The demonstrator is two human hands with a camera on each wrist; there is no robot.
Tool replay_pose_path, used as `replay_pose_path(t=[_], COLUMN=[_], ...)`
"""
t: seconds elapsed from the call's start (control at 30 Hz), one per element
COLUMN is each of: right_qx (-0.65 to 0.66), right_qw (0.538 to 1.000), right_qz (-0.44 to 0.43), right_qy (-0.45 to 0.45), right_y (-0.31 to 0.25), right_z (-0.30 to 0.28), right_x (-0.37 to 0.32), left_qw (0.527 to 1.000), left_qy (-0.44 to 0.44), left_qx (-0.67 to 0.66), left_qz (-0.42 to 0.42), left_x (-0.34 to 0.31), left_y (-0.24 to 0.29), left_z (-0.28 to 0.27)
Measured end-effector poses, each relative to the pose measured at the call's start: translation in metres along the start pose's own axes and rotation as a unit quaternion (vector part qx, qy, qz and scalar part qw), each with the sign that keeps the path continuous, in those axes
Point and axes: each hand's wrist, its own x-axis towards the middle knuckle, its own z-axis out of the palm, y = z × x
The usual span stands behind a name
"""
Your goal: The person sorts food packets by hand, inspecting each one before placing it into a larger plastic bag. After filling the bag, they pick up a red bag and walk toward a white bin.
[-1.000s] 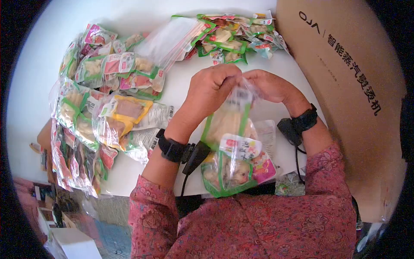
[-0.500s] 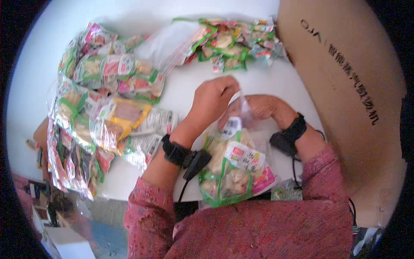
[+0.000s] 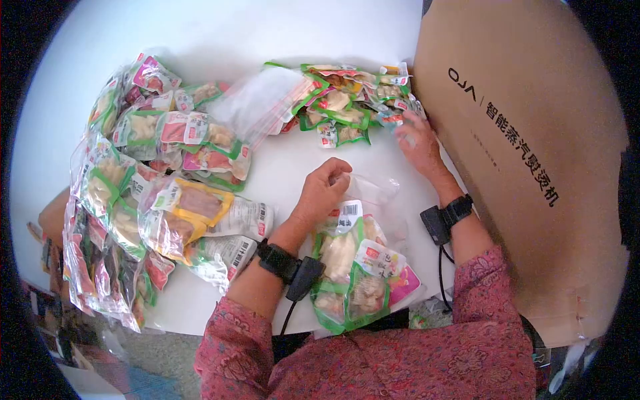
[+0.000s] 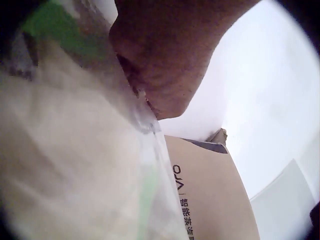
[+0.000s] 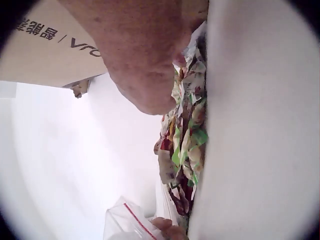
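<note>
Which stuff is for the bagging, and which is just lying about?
Likely the job:
clear bag in left hand
loose packets by right hand
flat zip bags
filled bags

Just lying about:
big cardboard box
pale strip near it, too unclear to name

Counting 1 L hand (image 3: 325, 191), 1 R hand (image 3: 420, 145), 2 blk wrist cams (image 3: 306, 279), 1 cdbd box (image 3: 507, 137), 1 wht table (image 3: 283, 173), 1 clear bag (image 3: 350, 267), 1 pile loose pkts (image 3: 343, 107), 1 stack zip bags (image 3: 263, 100), several more filled bags (image 3: 197, 203), can't tell exact no.

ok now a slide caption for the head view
The left hand holds a clear bag of food packets; the right hand is at a packet pile beside a cardboard box.
</note>
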Motion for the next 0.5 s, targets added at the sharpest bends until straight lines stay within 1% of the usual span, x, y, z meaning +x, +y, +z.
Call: replay_pose_path(t=[0.03,0.07,0.13,0.17,0.23,0.27,0.33,0.37,0.4,0.43,0.47,0.5], right_qx=[-0.008,-0.01,-0.084,-0.085,-0.147,-0.147,-0.144,-0.144,-0.031,0.082,0.083,0.256], right_qw=[0.998,0.998,0.989,0.989,0.985,0.985,0.989,0.989,0.998,0.988,0.988,0.952], right_qz=[-0.049,-0.051,-0.08,-0.083,-0.023,-0.024,-0.026,-0.026,0.03,0.085,0.086,0.135], right_qy=[-0.042,-0.042,-0.086,-0.089,-0.084,-0.085,0.006,0.006,0.051,0.095,0.095,0.1], right_y=[0.001,0.002,-0.009,-0.01,-0.007,-0.003,0.004,0.005,-0.004,-0.015,-0.024,-0.033], right_z=[0.002,0.004,0.001,0.002,0.01,0.012,0.009,0.008,-0.002,-0.012,-0.021,-0.029], right_x=[-0.001,-0.003,-0.003,-0.003,-0.005,-0.004,0.003,0.001,0.004,0.007,0.01,0.014], left_qw=[0.998,0.998,0.996,0.995,0.978,0.978,0.97,0.97,0.968,0.967,0.967,0.967], left_qy=[0.008,0.009,0.017,0.019,0.01,0.011,0.023,0.023,0.026,0.028,0.028,0.019], left_qx=[-0.002,-0.004,-0.084,-0.087,-0.193,-0.194,-0.215,-0.215,-0.224,-0.233,-0.232,-0.236], left_qz=[0.057,0.058,-0.033,-0.033,-0.081,-0.081,-0.113,-0.114,-0.107,-0.101,-0.102,-0.096], left_x=[0.001,0.002,-0.001,-0.002,-0.003,-0.003,-0.002,-0.002,-0.002,-0.001,-0.001,-0.001], left_y=[-0.003,-0.006,0.01,0.014,0.02,0.019,0.019,0.017,0.014,0.011,0.008,0.007], left_z=[0.001,0.001,-0.001,-0.003,-0.007,-0.008,-0.009,-0.008,-0.007,-0.006,-0.006,-0.006])
